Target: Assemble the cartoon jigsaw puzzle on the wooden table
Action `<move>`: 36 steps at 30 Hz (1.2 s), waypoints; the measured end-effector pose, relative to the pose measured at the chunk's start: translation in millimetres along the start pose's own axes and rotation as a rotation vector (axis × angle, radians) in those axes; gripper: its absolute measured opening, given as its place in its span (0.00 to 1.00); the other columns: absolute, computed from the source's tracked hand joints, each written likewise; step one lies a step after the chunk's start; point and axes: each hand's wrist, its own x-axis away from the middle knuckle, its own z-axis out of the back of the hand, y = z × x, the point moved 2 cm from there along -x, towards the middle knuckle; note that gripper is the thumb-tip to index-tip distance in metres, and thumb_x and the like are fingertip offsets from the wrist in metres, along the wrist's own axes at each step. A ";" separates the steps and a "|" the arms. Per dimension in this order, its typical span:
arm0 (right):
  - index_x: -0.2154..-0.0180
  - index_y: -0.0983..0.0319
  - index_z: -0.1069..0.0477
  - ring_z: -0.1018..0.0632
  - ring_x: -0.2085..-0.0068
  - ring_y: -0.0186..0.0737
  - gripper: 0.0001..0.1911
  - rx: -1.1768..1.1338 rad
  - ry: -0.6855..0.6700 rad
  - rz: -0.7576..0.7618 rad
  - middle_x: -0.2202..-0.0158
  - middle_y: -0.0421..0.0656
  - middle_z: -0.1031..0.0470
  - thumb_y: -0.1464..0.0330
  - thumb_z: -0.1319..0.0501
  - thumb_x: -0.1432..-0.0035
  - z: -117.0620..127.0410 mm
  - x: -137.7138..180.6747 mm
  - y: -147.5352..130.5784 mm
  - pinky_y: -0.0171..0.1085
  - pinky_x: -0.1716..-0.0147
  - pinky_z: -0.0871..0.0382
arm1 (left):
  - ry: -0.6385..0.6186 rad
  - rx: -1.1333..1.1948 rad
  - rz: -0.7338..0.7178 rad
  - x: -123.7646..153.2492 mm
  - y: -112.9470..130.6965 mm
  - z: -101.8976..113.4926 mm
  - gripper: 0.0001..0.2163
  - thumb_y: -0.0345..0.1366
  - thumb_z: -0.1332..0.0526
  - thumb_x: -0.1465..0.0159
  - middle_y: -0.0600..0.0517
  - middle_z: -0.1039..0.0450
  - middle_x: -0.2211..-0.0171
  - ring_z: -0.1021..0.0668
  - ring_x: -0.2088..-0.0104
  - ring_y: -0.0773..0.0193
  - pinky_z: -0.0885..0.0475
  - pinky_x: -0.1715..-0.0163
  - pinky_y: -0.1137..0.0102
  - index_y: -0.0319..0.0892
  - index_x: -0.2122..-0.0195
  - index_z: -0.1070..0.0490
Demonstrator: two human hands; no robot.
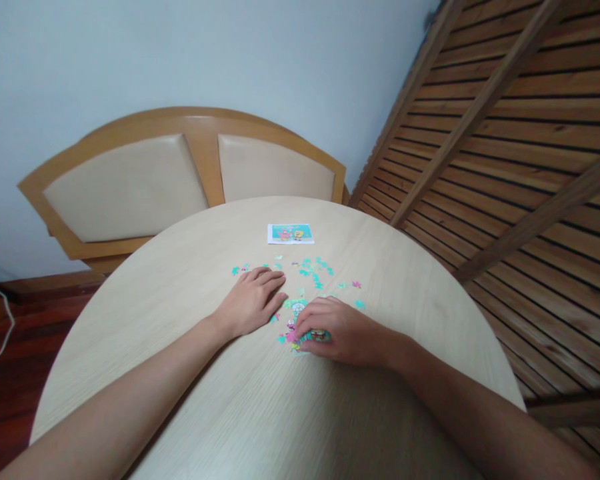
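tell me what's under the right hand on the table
Under the right hand lies a joined patch of puzzle pieces; its pink, teal and white edge shows by the fingertips. The palm covers the rest, so its extent cannot be seen. It all rests on the round table.

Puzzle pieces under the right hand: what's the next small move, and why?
Probably lift the right hand a little off the joined cluster. Its fingers cover much of that patch, so its open edges are hidden. The left hand lies flat beside it, loose pieces are scattered just beyond, and the reference picture sits farther back on the table.
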 end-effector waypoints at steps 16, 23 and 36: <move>0.56 0.61 0.21 0.21 0.52 0.42 0.08 0.013 -0.013 0.026 0.56 0.44 0.18 0.65 0.36 0.34 -0.3 0.7 -0.7 0.43 0.48 0.34 | -0.020 0.271 0.041 10.4 0.2 14.6 0.06 0.31 0.38 0.32 0.49 0.21 0.58 0.22 0.55 0.56 0.28 0.50 0.60 0.44 0.56 0.25; 0.57 0.61 0.21 0.21 0.53 0.43 0.07 0.027 -0.019 -0.004 0.56 0.45 0.19 0.66 0.34 0.36 -0.2 0.4 1.6 0.44 0.49 0.33 | -0.072 0.341 0.020 16.8 -1.8 16.5 0.11 0.30 0.39 0.33 0.48 0.23 0.55 0.24 0.51 0.55 0.29 0.48 0.59 0.44 0.50 0.26; 0.49 0.58 0.22 0.24 0.47 0.46 0.18 -0.006 -0.110 -0.004 0.48 0.48 0.23 0.66 0.31 0.41 5.7 4.9 -2.9 0.46 0.44 0.32 | -0.113 0.444 -0.132 14.8 11.5 28.1 0.09 0.35 0.42 0.27 0.50 0.21 0.59 0.23 0.54 0.59 0.31 0.48 0.62 0.45 0.60 0.22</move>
